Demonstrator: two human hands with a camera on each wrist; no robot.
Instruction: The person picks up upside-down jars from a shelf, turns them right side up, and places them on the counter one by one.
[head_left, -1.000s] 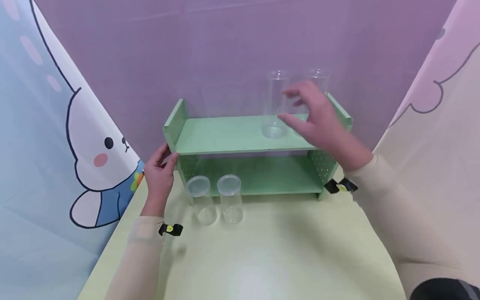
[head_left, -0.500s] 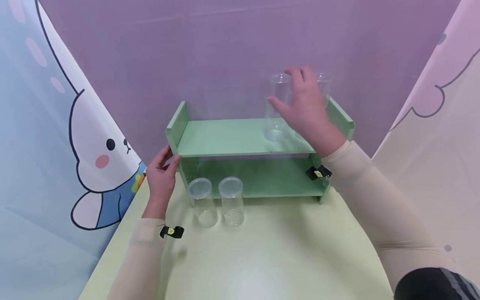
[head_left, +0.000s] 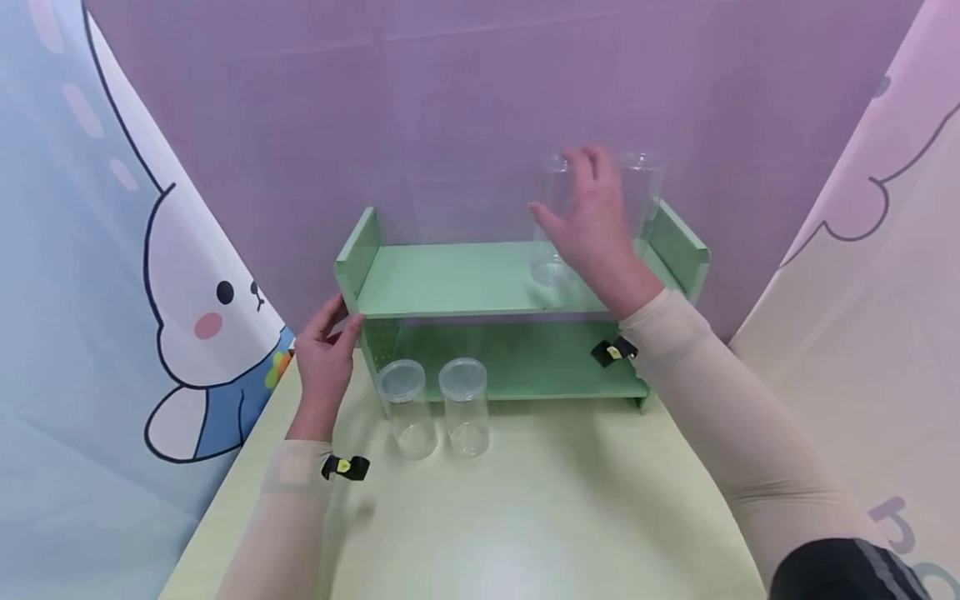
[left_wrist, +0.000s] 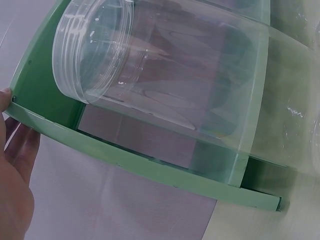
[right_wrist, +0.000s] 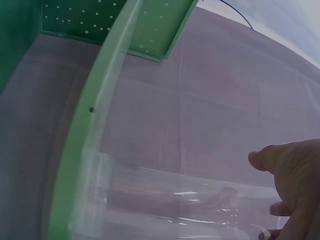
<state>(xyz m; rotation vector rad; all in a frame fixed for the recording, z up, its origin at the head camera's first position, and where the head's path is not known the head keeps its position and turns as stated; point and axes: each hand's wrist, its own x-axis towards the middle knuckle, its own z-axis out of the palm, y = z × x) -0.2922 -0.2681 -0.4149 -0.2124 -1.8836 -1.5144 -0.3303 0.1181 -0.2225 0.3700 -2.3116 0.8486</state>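
A green two-tier shelf stands on the table. My left hand grips its left side panel, with the thumb at the front edge and fingers behind. A tall clear jar stands upright on the top tier. My right hand is in front of it, thumb spread to the left and fingers near its rim; firm contact is not visible. Farther right is another clear jar, partly hidden by this hand. Two lidded clear jars, a left one and a right one, stand on the table before the shelf.
The pale table extends toward me. A purple cloth hangs behind the shelf. A blue printed curtain is at the left and a pale one at the right.
My right hand has moved left across the top tier and now overlaps the left upper jar. My left hand stays on the shelf's side; the jars stand as before.
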